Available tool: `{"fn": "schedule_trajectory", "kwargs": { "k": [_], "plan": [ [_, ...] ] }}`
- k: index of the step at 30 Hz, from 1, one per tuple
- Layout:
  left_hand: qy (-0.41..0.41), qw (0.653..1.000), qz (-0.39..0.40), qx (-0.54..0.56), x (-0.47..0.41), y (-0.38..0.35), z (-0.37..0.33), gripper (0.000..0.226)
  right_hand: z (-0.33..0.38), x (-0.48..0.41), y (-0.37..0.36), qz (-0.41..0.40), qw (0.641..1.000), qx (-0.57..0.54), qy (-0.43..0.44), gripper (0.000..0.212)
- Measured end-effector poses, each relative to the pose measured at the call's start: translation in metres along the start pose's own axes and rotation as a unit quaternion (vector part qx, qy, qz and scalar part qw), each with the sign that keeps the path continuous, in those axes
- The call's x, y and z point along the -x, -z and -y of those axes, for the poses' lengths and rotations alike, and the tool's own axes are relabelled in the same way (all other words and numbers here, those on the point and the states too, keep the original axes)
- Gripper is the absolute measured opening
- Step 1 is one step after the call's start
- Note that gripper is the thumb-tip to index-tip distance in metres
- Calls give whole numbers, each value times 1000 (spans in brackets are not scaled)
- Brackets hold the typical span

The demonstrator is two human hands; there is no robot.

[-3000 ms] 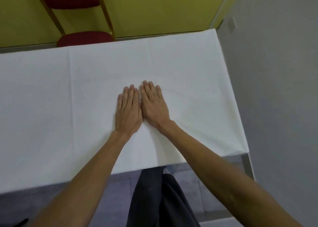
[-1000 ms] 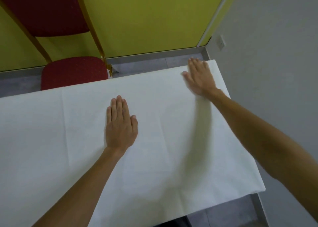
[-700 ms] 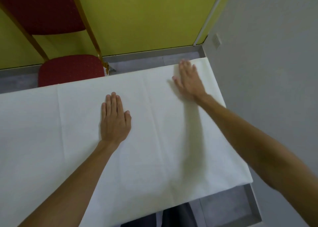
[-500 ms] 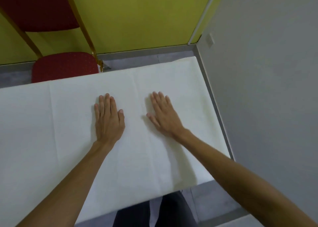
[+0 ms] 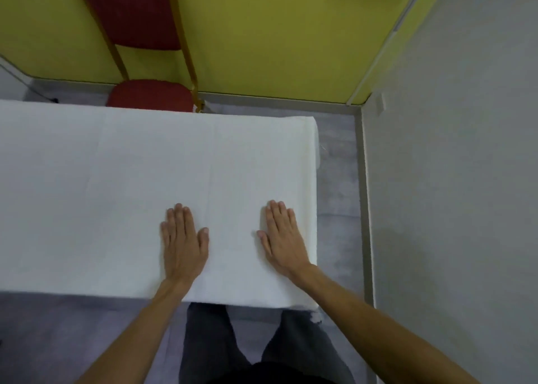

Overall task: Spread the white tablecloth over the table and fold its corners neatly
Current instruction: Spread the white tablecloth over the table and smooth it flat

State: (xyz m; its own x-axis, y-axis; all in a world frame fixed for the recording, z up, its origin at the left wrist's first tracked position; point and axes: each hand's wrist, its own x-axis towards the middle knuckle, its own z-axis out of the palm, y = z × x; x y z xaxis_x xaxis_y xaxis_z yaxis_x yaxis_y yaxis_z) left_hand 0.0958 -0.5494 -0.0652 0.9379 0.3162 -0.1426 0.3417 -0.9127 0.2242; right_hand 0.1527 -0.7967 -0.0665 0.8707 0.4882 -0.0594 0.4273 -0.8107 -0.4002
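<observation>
Here my left hand [image 5: 183, 245] and right hand [image 5: 283, 238] lay flat, palms down and fingers straight, gripping nothing, on the white tablecloth [image 5: 145, 179] covering the bench, near its front edge and right end.

Half a second ago the right hand [image 5: 283, 238] lay mid-cloth close to the left hand [image 5: 183, 242]; now it lies flat near the tablecloth's [image 5: 131, 179] right edge. Both hands have drawn back toward the bench's near edge, wider apart than before.
</observation>
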Motion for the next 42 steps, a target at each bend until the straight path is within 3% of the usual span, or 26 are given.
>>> {"fn": "schedule_trajectory", "kwargs": {
  "k": [6,11,14,19,24,33,36,39,42],
  "plan": [
    [171,979,-7,109,96,-37,-106,69,-3,11,7,75,978,12,192,54],
    [269,953,-43,132,108,-46,-156,61,-10,-16,8,166,921,79,343,57],
    [308,940,-50,140,105,-42,-171,58,-15,-24,3,176,896,94,397,58],
    [317,939,-53,122,103,-52,-168,65,-21,-51,15,187,873,118,434,67],
    [324,937,-64,117,101,-58,-169,70,-63,-147,42,212,843,157,468,75],
    [356,930,-51,76,95,-57,-174,70,-102,-267,59,205,826,194,488,74],
    [365,928,-42,61,91,-54,-178,70,-120,-296,73,212,836,185,471,76],
    [439,895,-49,65,85,-58,-192,74,-143,-332,88,221,843,171,459,77],
    [547,825,-83,115,75,-65,-214,77,-155,-358,92,251,856,134,431,84]
  ]
}}
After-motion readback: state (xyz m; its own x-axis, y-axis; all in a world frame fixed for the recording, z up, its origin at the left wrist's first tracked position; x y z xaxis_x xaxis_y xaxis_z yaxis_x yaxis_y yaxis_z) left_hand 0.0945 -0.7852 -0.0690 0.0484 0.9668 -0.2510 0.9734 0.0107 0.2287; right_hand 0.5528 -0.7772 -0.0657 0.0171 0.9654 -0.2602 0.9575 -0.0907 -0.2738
